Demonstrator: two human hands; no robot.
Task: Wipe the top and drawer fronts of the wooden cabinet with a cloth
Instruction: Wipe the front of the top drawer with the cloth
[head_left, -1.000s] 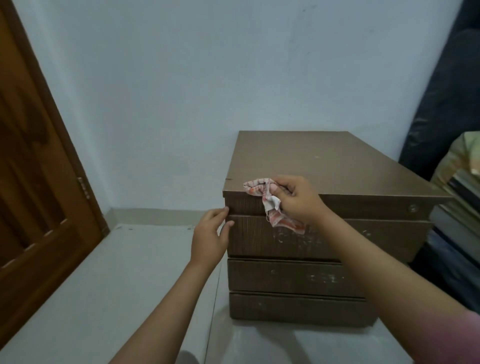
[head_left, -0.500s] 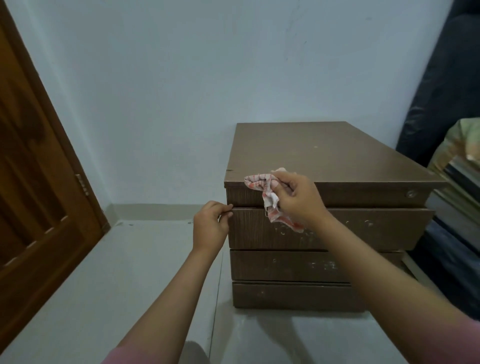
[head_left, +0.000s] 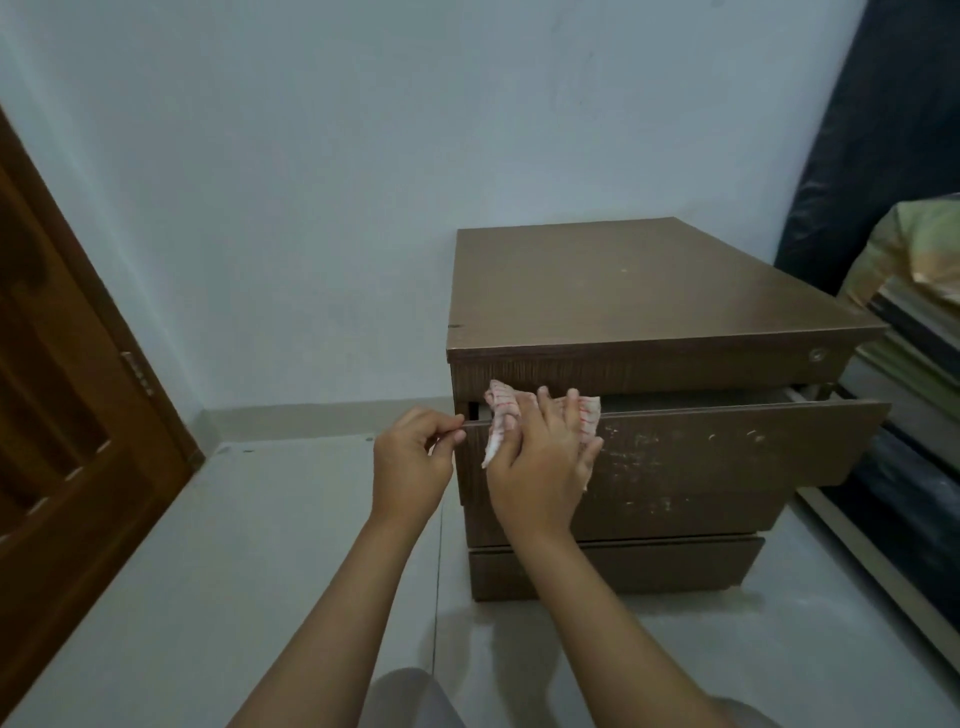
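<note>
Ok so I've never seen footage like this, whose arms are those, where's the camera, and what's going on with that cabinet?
There is no machine here: the arms belong to a person wearing one camera on the head, looking forward and down at their own hands. In front stands a brown wooden cabinet on a pale floor, against a light wall. Its top drawer is pulled partly out. The left hand pinches the drawer's left corner edge. The right hand presses a white and red cloth against the drawer front, fingers over its top rim. Nothing lies on the cabinet's top. The drawer fronts show pale smudges. A wooden door is at the left.
</note>
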